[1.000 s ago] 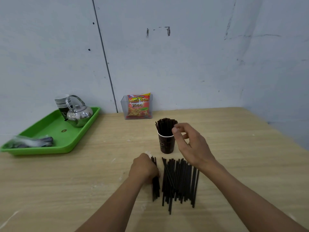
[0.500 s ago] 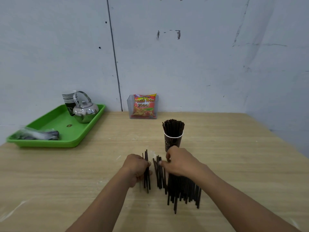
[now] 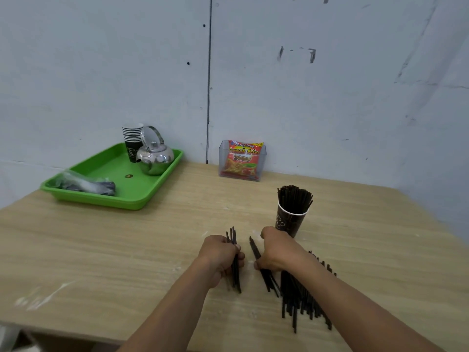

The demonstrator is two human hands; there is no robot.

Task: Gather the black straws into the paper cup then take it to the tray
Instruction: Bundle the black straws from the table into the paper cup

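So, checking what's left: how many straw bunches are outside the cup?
3: a bunch in the left hand, a second bunch under the right hand, a pile beneath that forearm, partly hidden.

A bare room with a drinks corner is suggested by scuffed walls (image 3: 330, 97), a wooden table (image 3: 114, 250), and a tray (image 3: 142, 200) at left holding kettle (image 3: 156, 158) and cups (image 3: 132, 135).

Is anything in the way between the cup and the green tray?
No, nothing visible stands on the table between the cup and the tray. A kettle and a bag sit on the tray, with free floor between them.
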